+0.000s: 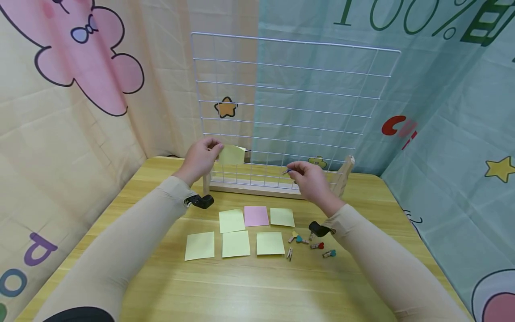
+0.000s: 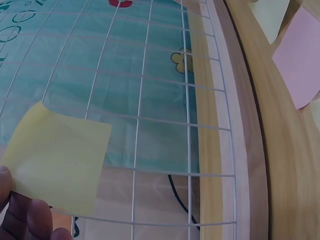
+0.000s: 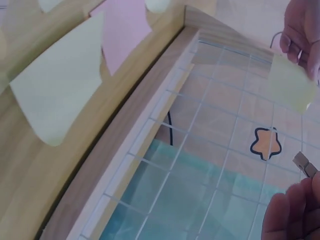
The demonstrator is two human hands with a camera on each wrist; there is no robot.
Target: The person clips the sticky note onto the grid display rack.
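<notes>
My left hand (image 1: 201, 158) pinches a pale yellow sticky note (image 1: 232, 155) by its left edge, in front of the lower left part of a white wire grid (image 1: 297, 42). In the left wrist view the note (image 2: 60, 160) has a bent upper corner, with thumb and fingers at its lower left. My right hand (image 1: 313, 182) pinches a small wooden clothespin (image 1: 286, 171) near the grid's lower right. In the right wrist view the tip of this clothespin (image 3: 304, 164) points away from the fingers, apart from the note.
The grid stands upright in a wooden base (image 1: 257, 189) at the table's back. Several yellow notes (image 1: 236, 244) and one pink note (image 1: 255, 216) lie before it. To their right are several small clothespins (image 1: 317, 246) with coloured ornaments. Printed curtains (image 1: 161, 89) surround the table.
</notes>
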